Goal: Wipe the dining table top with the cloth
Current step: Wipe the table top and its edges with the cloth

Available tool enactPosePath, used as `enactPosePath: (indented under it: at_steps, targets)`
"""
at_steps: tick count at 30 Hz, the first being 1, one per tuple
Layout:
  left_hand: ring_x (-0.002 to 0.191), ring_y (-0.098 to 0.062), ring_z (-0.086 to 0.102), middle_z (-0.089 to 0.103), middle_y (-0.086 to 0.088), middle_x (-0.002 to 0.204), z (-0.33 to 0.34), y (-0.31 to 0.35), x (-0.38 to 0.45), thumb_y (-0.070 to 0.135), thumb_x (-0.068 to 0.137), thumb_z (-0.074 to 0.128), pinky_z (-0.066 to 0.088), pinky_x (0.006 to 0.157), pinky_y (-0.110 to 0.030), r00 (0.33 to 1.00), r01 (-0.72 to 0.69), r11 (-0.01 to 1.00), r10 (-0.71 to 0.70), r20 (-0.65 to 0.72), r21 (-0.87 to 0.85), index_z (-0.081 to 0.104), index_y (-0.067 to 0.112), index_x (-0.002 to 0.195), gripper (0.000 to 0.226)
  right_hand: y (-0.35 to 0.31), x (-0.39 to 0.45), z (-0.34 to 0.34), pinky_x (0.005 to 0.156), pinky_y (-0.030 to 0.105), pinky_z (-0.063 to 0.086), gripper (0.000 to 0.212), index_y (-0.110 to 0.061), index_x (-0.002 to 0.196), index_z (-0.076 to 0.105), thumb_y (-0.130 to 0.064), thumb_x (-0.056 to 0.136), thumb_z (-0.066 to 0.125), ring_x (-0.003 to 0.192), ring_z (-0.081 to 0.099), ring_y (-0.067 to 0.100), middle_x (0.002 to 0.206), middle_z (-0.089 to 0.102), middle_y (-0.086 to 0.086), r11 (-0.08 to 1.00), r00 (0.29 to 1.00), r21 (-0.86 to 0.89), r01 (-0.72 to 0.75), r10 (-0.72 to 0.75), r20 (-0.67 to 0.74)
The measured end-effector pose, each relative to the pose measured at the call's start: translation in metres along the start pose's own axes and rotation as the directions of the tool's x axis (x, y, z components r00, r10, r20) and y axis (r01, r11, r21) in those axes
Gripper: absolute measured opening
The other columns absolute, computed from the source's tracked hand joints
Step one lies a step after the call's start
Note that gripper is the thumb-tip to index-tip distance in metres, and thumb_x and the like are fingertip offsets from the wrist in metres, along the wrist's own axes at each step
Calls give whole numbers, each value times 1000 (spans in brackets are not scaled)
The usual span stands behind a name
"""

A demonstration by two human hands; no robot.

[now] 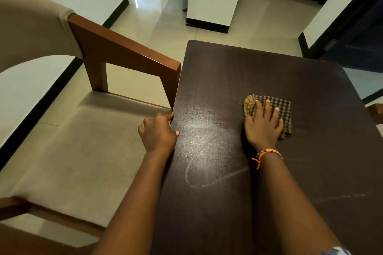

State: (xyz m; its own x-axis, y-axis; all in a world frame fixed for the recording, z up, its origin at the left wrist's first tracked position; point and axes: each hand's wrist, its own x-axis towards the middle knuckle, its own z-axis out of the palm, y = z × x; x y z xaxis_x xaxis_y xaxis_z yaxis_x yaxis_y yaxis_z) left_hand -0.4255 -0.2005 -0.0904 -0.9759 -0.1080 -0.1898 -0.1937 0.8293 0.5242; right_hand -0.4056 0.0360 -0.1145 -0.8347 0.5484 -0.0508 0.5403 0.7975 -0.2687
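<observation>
The dark brown dining table top (pixel 259 72) fills the right half of the view. A folded checked cloth (pixel 279 107) lies flat near its middle. My right hand (pixel 263 126) presses down on the cloth with fingers spread, an orange bracelet on the wrist. My left hand (pixel 158 132) rests on the table's left edge, fingers curled over it, thumb on the top. Pale dust and curved wipe streaks (pixel 199 151) show on the surface between my two hands.
A wooden armchair (pixel 124 51) with beige cushions stands tight against the table's left edge. Another wooden chair arm (pixel 376 109) pokes in at the right. Tiled floor (pixel 238 16) and white walls lie beyond the far edge.
</observation>
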Motion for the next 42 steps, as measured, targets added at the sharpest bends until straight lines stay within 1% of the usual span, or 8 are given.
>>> enactPosePath:
  at_steps: [5,9,14,21,27,33,38,42]
  targets:
    - [121,-32,46,62,-11,121,-3,4,-3,24,80,70,29,109,-49,1000,-8,999,8,9,44,55,27,127,50,-72,-24,17,113,54,0,61,-20,150,11,-40,97,33,145,-3,32,159,0,5,983,981,-48,177,-172,94]
    - [127,-32,39,58,-12,124,-8,17,-9,26,87,60,21,112,-52,999,8,992,-14,48,128,56,23,124,38,-122,-42,30,114,53,2,62,-17,150,11,-40,97,33,145,3,34,159,4,10,899,894,-77,432,-416,167]
    - [131,-29,34,47,-9,137,6,33,-22,22,87,56,20,114,-50,991,-134,967,134,15,218,45,19,134,48,-84,-30,22,115,46,-8,62,-25,149,14,-43,94,38,146,-4,27,160,4,0,854,842,8,520,-515,160]
    - [145,-23,9,36,0,148,44,93,-45,33,85,61,-4,116,-49,899,-428,888,400,178,170,34,21,141,63,48,2,-13,116,46,0,60,-30,147,20,-42,92,40,146,2,23,159,9,-1,955,955,-51,293,-290,57]
    - [146,-21,1,36,3,147,77,135,-59,29,85,62,-8,115,-47,828,-537,839,505,246,85,32,22,143,65,184,29,-62,117,50,0,58,-12,145,28,-33,94,44,146,-1,28,158,11,9,994,998,-104,-26,20,-55]
    - [146,-21,1,34,3,148,94,152,-68,22,87,59,-7,116,-45,812,-549,835,525,257,31,28,21,144,65,199,37,-69,118,46,5,59,-6,146,23,-30,96,42,146,5,27,158,11,12,998,998,-20,-65,65,-28]
    - [146,-21,2,33,0,150,99,161,-73,14,89,56,-7,115,-46,819,-541,840,518,246,35,28,20,144,62,130,22,-45,117,45,0,62,-11,149,13,-35,97,36,146,-1,25,159,3,9,981,982,-49,187,-185,42]
    - [145,-24,9,36,-2,148,99,168,-81,10,93,42,-4,116,-48,861,-493,867,473,186,76,33,17,142,50,78,7,-26,116,40,-4,61,-22,150,7,-33,97,35,146,-4,18,160,1,2,897,891,-10,442,-437,122]
